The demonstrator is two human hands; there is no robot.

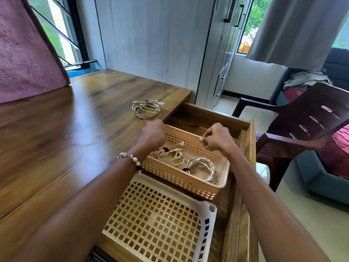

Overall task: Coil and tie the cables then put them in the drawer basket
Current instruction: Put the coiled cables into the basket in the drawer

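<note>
Open drawer [245, 133], basket [181, 178], two coiled cables [200, 168]

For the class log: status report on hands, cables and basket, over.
Left hand curled, grip unclear; right hand pinching something small at the basket rim. Two tied cables in basket, one coil on table. Nothing blocking.
</note>
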